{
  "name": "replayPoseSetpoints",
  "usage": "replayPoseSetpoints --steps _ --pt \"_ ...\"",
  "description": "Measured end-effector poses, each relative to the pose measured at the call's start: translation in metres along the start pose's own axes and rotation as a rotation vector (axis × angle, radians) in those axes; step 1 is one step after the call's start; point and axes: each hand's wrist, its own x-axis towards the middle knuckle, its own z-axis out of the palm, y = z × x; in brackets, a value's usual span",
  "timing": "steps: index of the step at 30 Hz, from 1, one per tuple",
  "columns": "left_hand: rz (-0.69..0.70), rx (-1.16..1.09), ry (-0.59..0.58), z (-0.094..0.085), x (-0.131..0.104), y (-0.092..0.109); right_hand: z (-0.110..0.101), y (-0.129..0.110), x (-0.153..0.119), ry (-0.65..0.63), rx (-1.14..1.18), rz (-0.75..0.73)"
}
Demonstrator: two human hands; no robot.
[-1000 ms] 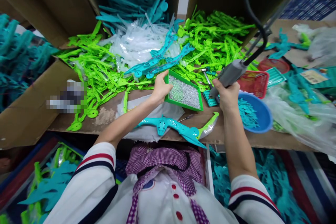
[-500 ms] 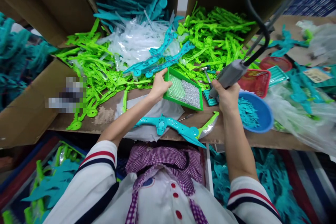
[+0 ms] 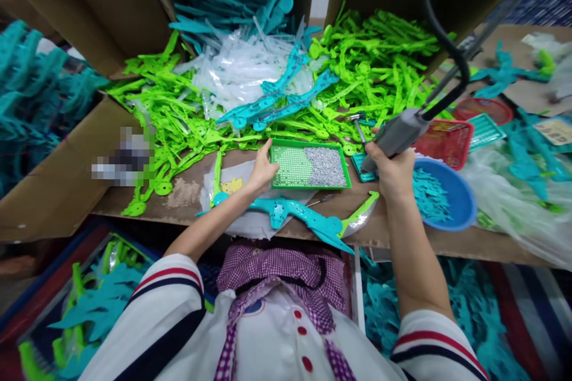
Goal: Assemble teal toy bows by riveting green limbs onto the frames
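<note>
My left hand (image 3: pixel 265 168) pinches the left edge of a green perforated tray (image 3: pixel 289 168), thumb over its rim. Small silver screws (image 3: pixel 327 166) are heaped in the tray's right half. My right hand (image 3: pixel 395 168) is wrapped around a grey electric screwdriver (image 3: pixel 400 131), which points down to the left near a small teal tray (image 3: pixel 363 171). Its tip is hard to make out. In front of the screw tray lies a teal winged plastic part (image 3: pixel 277 212), partly on a white cloth (image 3: pixel 243 226). A green curved piece (image 3: pixel 361 213) touches its right end.
Piles of lime-green parts (image 3: pixel 165 113) and a clear plastic bag (image 3: pixel 236 71) fill the back. At right stand a blue bowl (image 3: pixel 469 211) of small teal pieces and a red tray (image 3: pixel 451 143). A cardboard box (image 3: pixel 62 172) is at left. A black cable (image 3: pixel 431 18) hangs above.
The screw tray was slanted and now sits nearly square to me, its left end lower in view. My left hand moved with it. The right hand keeps its grip on the screwdriver.
</note>
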Motion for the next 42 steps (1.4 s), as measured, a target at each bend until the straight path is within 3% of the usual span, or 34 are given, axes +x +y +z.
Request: replayPoseSetpoints --steps 3,7,12,15,17,20,23,25,28,30,32,34,39,42 --pt "-0.142 -0.039 0.020 0.000 -0.008 -0.015 0.007 -0.003 -0.002 -0.006 0.006 0.008" --pt "-0.238 -0.056 -0.019 -0.004 0.001 -0.024 0.021 -0.014 -0.005 -0.060 0.002 0.034" --pt "-0.097 0.226 -0.043 -0.008 0.012 -0.020 0.036 -0.026 -0.008 -0.095 0.008 0.043" --pt "-0.051 0.406 -0.188 0.024 0.008 -0.007 0.041 -0.027 -0.010 -0.084 0.021 0.033" --pt "-0.170 0.549 -0.322 0.060 0.004 0.002 0.043 -0.025 -0.011 -0.078 0.027 0.019" --pt "-0.332 0.703 -0.343 0.116 0.000 0.014 0.040 -0.020 -0.014 -0.083 0.024 0.032" --pt "-0.308 0.674 -0.410 0.143 -0.010 0.025 0.030 -0.017 -0.018 -0.065 0.030 0.044" --pt "-0.254 0.603 -0.485 0.138 -0.017 0.032 0.022 -0.016 -0.020 -0.048 0.031 0.044" --pt "-0.149 0.596 -0.546 0.101 -0.019 0.038 0.012 -0.014 -0.021 -0.031 0.009 0.052" --pt "-0.108 0.772 -0.605 0.072 -0.014 0.038 0.010 -0.013 -0.021 -0.040 -0.001 0.060" --pt "-0.116 0.934 -0.658 0.054 -0.008 0.034 0.012 -0.012 -0.021 -0.060 0.006 0.069" --pt "-0.118 0.988 -0.684 0.053 -0.003 0.032 0.015 -0.013 -0.022 -0.078 0.020 0.081" --pt "-0.008 0.929 -0.717 0.090 0.006 0.042 0.020 -0.015 -0.026 -0.101 0.045 0.102" --pt "0.071 0.841 -0.650 0.083 0.006 0.052 0.021 -0.015 -0.027 -0.104 0.074 0.113"
